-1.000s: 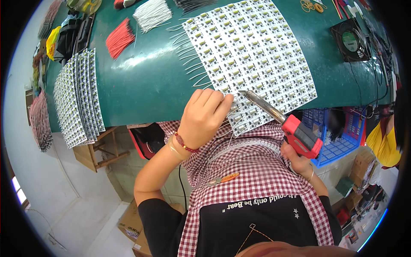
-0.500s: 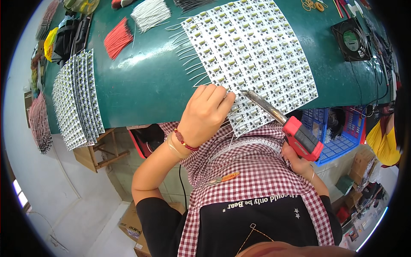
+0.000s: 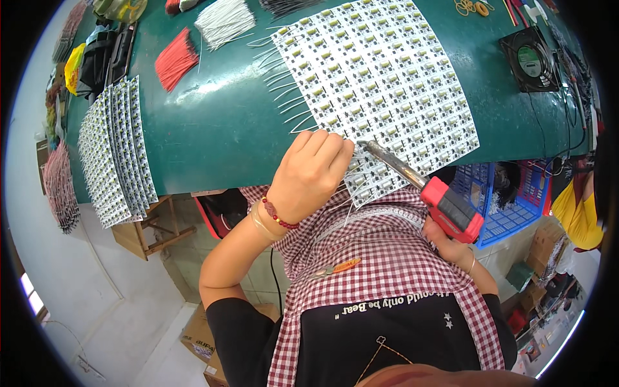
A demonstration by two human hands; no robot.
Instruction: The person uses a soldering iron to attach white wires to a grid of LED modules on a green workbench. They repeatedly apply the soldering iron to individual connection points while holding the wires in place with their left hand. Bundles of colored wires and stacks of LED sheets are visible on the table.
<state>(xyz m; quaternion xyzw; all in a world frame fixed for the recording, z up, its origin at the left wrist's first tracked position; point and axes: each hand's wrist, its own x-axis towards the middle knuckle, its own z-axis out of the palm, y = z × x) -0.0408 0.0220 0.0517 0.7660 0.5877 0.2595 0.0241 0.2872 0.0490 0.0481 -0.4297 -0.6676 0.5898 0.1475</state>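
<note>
A white sheet of small circuit boards point(image 3: 393, 84) lies on the green table, its near corner reaching past the front edge over my apron. White wires point(image 3: 295, 106) stick out along its left side. My left hand point(image 3: 313, 164) is closed in a pinch at that edge, with thin white wire ends showing beneath it. What sits between the fingertips is mostly hidden. In my right hand point(image 3: 445, 242) is a red-and-black soldering iron point(image 3: 448, 203). Its metal tip meets the sheet close beside my left fingertips.
Bundles of red wires point(image 3: 176, 59) and white wires point(image 3: 224, 23) lie farther back. Several stacked board sheets point(image 3: 119, 151) overhang the table at left. A black fan point(image 3: 529, 59) stands at right, and a blue crate point(image 3: 509, 206) is below the table edge.
The iron has shifted slightly left, bringing its tip nearer my left fingertips. My left hand stays in nearly the same place.
</note>
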